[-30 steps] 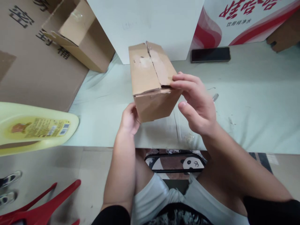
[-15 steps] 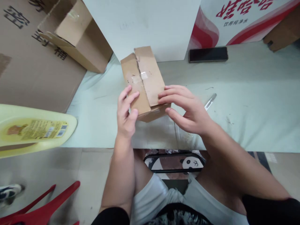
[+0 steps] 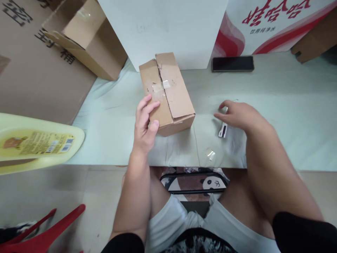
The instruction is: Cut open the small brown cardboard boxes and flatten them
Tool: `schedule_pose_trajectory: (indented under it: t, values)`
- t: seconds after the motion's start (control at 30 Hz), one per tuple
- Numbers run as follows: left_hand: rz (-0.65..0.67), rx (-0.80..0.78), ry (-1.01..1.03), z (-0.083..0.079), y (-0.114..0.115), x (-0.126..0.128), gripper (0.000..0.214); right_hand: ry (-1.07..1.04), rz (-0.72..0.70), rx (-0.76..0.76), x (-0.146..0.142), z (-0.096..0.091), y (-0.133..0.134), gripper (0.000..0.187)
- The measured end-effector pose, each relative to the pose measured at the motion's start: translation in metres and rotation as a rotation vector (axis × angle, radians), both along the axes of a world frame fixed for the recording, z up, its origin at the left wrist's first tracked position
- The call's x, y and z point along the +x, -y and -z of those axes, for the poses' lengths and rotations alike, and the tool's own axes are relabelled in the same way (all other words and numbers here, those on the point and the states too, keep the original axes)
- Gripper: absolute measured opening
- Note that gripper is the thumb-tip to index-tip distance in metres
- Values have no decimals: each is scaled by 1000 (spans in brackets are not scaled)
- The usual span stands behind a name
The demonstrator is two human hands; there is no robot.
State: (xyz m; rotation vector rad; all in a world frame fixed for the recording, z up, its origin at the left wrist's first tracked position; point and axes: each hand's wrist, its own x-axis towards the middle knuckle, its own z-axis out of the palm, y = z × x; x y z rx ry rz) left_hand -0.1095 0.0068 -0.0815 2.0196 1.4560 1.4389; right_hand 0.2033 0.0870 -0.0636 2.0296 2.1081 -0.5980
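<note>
A small brown cardboard box (image 3: 175, 86) sits at an angle on the table, its two top flaps meeting at a seam with clear tape across it. My left hand (image 3: 146, 123) grips its left near corner, with fingertips on the top flap and the thumb at the near edge. Right of the box lies a slim white cutter knife (image 3: 223, 130), partly covered by my right hand (image 3: 235, 114). That hand is open above the knife, thumb and forefinger apart.
A black phone (image 3: 233, 64) lies at the back against a red-and-white carton (image 3: 237, 31). A white box (image 3: 163, 31) stands behind the cardboard box. To the left are an open carton (image 3: 97, 45) and a yellow bottle (image 3: 47, 144). A clear tape scrap (image 3: 210, 154) lies near the front edge.
My right hand has left the cardboard box and moved right, over the cutter knife. My left hand stays on the box, which sits slightly further right in view.
</note>
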Motion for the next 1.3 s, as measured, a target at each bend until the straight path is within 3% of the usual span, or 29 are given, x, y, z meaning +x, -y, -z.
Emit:
schedule_pose_trajectory:
  t: [0.1, 0.2, 0.33, 0.4, 0.47, 0.57, 0.7, 0.77, 0.87, 0.93, 1.07, 1.17, 1.3]
  values:
    - [6, 10, 10, 0, -1, 1, 53, -116, -106, 127, -14, 3, 6, 49]
    - [-22, -21, -4, 0, -1, 2, 59, -104, -58, 173, -18, 6, 8, 58]
    - [-23, -10, -20, 1, -2, 0, 58, -42, -28, 59, -18, 6, 6, 33]
    - [5, 32, -51, 3, -2, -2, 58, -112, 10, 78, -19, 5, 6, 29]
    - [43, 72, -119, 5, -2, -2, 65, -318, 75, 182, -21, 1, 7, 40]
    - [105, 106, -192, 4, 1, 4, 74, -813, 178, 324, -26, -8, 11, 54]
    - [195, 107, -186, -3, 9, 20, 68, -1351, 286, 406, -33, -27, 16, 28]
    - [225, 102, -179, -7, 13, 28, 65, -1544, 281, 425, -33, -35, 19, 21]
    - [255, 122, -172, -8, 16, 40, 61, -1744, 148, 434, -27, -43, 23, 33]
    - [260, 134, -162, -7, 17, 47, 60, -1796, 89, 477, -24, -46, 27, 39]
    - [266, 134, -139, -3, 18, 58, 61, -1771, 53, 666, -30, -52, 32, 25]
    - [279, 155, -133, -1, 18, 63, 63, -1636, -23, 866, -39, -57, 37, 31]
    - [278, 168, -101, 0, 19, 67, 61, -1459, -145, 1015, -46, -62, 44, 22]
